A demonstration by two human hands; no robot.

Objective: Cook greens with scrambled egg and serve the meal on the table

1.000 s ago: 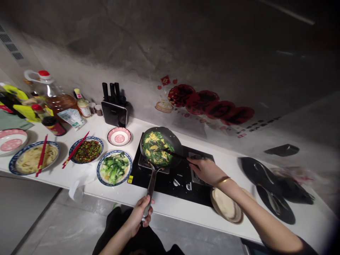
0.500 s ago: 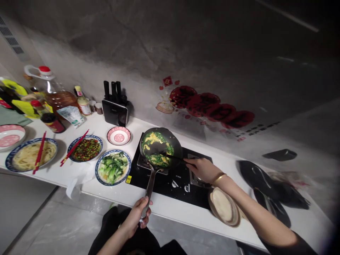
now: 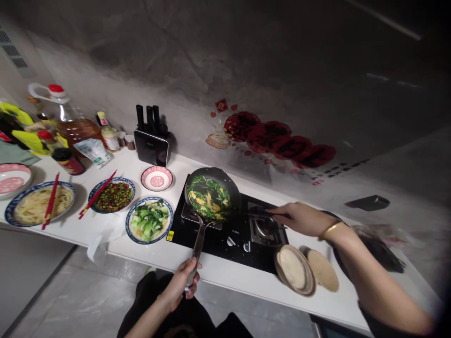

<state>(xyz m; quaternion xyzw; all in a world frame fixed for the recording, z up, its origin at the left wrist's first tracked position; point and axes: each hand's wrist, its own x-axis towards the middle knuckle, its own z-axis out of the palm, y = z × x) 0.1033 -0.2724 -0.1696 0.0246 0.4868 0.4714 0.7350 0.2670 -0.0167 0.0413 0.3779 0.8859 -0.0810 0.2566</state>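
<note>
My left hand point(image 3: 185, 279) is closed around the long metal handle of a dark wok point(image 3: 230, 188). The wok sits over the left burner, with chopped green vegetable and yellow egg pieces point(image 3: 209, 204) spread across its bottom. In my closed right hand point(image 3: 299, 218) is a dark spatula point(image 3: 264, 212), its handle pointing left toward the wok's right rim. Against the dark wok and hob the spatula's blade is hard to make out. Directly left of the hob stands a blue-rimmed plate of leafy greens point(image 3: 150, 220).
A two-burner hob point(image 3: 220, 241) is set in the white counter. Leftward stand a dish of chopped peppers point(image 3: 114, 196), a noodle plate point(image 3: 45, 204), a pink saucer point(image 3: 157, 178), a knife block point(image 3: 152, 146) and an oil jug point(image 3: 79, 126). Round containers point(image 3: 294, 270) stand at the front right.
My right hand has drawn the spatula right, out of the food toward the wok's right side. The egg and greens have shifted toward the near side. My left hand keeps the handle.
</note>
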